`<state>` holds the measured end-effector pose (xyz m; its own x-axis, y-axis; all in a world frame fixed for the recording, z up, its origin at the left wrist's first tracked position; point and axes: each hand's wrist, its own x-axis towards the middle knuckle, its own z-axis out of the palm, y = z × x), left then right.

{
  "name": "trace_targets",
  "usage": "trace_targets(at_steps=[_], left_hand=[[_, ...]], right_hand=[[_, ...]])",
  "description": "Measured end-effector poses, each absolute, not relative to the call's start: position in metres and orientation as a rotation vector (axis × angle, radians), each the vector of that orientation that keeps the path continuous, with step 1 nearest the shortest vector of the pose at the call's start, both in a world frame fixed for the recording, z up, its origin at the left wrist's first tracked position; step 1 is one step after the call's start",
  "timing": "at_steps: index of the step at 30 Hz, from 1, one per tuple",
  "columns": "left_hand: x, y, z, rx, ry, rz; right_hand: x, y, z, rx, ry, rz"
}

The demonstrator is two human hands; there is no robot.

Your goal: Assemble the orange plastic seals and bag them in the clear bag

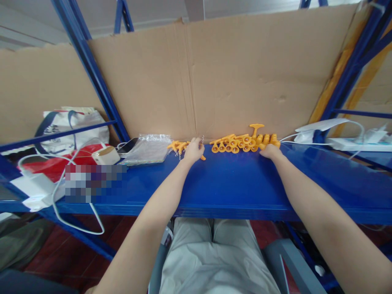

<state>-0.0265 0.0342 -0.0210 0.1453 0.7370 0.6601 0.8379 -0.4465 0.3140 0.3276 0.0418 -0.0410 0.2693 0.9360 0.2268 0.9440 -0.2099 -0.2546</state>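
Note:
My left hand point(194, 150) is closed at the back of the blue shelf, with an orange piece point(203, 157) poking out beneath its fingers. A thin silver chain shows just above them. Left of it lies a small pile of orange pieces with chains point(177, 145). Farther right, orange T-handled pieces with cup-shaped ends point(234, 143) are stacked, their open cups facing me; one T-shaped piece point(256, 129) stands upright on top. My right hand point(271, 151) curls at the right end of this stack, against several orange pieces point(269, 139); its fingertips are partly hidden behind them.
A cardboard panel point(245, 73) closes off the back of the blue shelf point(226, 183). Clear plastic bags point(150, 149) lie at left, near a white charger point(39, 185), cables and a red item point(58, 166). A white power strip point(361, 143) sits at right.

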Motion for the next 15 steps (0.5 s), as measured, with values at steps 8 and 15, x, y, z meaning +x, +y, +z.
trace_targets(at_steps=[8,15], left_hand=[[-0.03,0.03,-0.02,-2.544,-1.786,-0.624],[-0.027,0.024,-0.017,-2.652,-1.865,-0.456]], right_hand=[[0.321,0.041,-0.035,-2.234,-1.671,0.001],[0.312,0.039,-0.03,-2.257,-1.647,0.068]])
